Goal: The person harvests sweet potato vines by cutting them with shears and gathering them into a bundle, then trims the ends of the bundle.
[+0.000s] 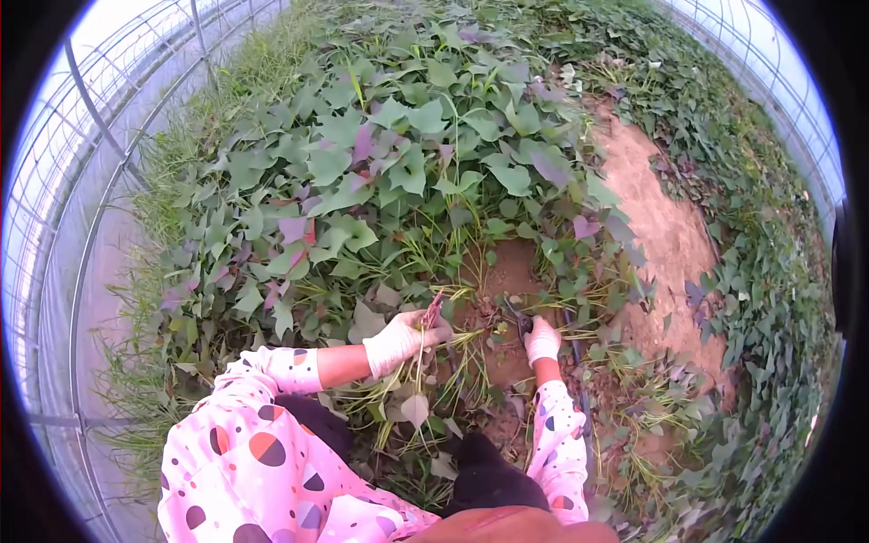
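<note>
My left hand, in a white glove, is closed around a small bunch of cut vine stems. Their reddish-purple ends point up, while pale stalks and a leaf hang below the fist. To the right, my right hand, also gloved in white, grips a dark hand tool that looks like pruning shears; its blades are too small to make out clearly. Between the hands lies bare brown soil with green stems around it. Leafy vines, green with some purple, like sweet potato, stand just beyond both hands.
A strip of bare soil runs along the right, with more vines past it. Tall grass borders the left side by a metal-framed plastic greenhouse wall. A dark hose lies beside my right forearm.
</note>
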Available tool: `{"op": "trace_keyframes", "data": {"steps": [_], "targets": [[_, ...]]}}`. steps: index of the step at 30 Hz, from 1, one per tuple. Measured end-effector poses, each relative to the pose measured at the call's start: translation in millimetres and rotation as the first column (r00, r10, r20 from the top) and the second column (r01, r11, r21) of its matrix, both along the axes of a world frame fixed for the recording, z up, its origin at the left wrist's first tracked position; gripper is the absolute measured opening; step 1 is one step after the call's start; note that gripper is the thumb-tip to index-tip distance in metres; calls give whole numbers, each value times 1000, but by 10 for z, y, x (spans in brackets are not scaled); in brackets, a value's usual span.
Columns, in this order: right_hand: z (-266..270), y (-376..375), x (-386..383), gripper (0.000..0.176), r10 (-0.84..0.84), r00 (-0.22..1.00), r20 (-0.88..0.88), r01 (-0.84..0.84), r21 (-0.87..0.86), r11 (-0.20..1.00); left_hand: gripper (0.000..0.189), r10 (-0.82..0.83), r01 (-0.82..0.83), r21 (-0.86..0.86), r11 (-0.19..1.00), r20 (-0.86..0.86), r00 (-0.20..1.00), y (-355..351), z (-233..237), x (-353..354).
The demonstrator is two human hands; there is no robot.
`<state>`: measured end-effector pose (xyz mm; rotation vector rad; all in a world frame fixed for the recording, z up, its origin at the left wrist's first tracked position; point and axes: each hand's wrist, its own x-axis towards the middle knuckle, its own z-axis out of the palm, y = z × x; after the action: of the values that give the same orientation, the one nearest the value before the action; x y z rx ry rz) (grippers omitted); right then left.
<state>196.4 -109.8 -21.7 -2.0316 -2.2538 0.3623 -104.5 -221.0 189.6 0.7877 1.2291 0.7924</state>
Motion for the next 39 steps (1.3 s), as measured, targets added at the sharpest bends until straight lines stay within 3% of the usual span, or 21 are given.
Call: {"op": "trace_keyframes", "data": {"steps": [2, 3, 4, 5, 6, 8, 9, 10, 12, 14, 15, 17, 18, 20, 22, 24, 26, 31, 39], "targets": [[92, -194, -135, 24, -111, 963, -247, 123, 31, 992, 31, 11, -11, -48, 999, 0, 1000, 4, 97, -20], [71, -300, -201, 22, -106, 879, -465, 115, -10, 993, 31, 13, -13, -48, 999, -1, 1000, 2, 77, -26], [58, -388, -282, 21, -107, 748, -655, 101, -47, 994, 35, 23, -23, -4, 1000, -28, 999, 9, 21, -25], [403, -560, -436, 25, -161, 681, -715, 101, -126, 987, 39, 31, -29, 38, 999, -53, 998, 4, -37, -13], [730, -727, -617, 21, -253, 486, -837, 42, -267, 963, 39, 27, -25, 34, 999, -48, 998, -14, -89, 12], [1220, -977, -936, 16, -415, 168, -894, -170, -441, 881, 45, 12, -11, 102, 995, -10, 1000, -67, -170, 70], [1319, -1064, -1036, 15, -538, 131, -833, -250, -553, 795, 39, 27, -28, 75, 997, 6, 1000, -92, -192, 124], [1292, -1159, -1205, 18, -428, 3, -904, -289, -411, 865, 39, 28, -29, 69, 997, 7, 1000, -111, -210, 119], [1233, -1229, -1324, 21, -410, 4, -912, -267, -396, 878, 30, 77, -77, 45, 996, -13, 997, -157, -262, 108], [1262, -1209, -1247, 21, -534, 107, -839, -320, -537, 780, 25, 94, -92, 22, 996, -157, 983, -199, -329, -3], [1141, -1180, -1215, 23, -518, 140, -844, -289, -535, 794, 26, 171, -172, 3, 985, -95, 981, -215, -248, 34], [885, -1079, -1077, 31, -513, 231, -827, -212, -557, 803, 30, 181, -182, -88, 979, -30, 983, -215, -289, -58], [803, -958, -1001, 37, -510, 280, -813, -170, -565, 807, 30, 170, -174, -54, 983, -61, 984, -239, -336, -70], [756, -667, -730, 58, -230, 773, -591, -70, -439, 896, 30, 160, -152, 85, 985, -93, 983, -272, -692, -150], [559, -441, -533, 64, -161, 932, -325, 26, -383, 924, 31, 109, -109, 2, 994, -90, 990, -315, -442, -80], [289, -204, -293, 64, -112, 986, -125, 55, -389, 920, 31, 58, -64, -76, 995, -76, 995, -311, -354, -33], [304, -21, -147, 60, -50, 997, 54, 72, -547, 834, 33, -70, 67, -49, 997, -51, 996, -297, -368, -6], [272, 277, -99, 60, 100, 989, 113, -5, -638, 770, 35, -150, 148, -73, 986, -22, 988, -297, -504, -26], [137, 408, -281, 54, 102, 991, 89, -39, -537, 843, 37, -190, 183, -92, 979, -78, 979, -259, -524, 59]]}}
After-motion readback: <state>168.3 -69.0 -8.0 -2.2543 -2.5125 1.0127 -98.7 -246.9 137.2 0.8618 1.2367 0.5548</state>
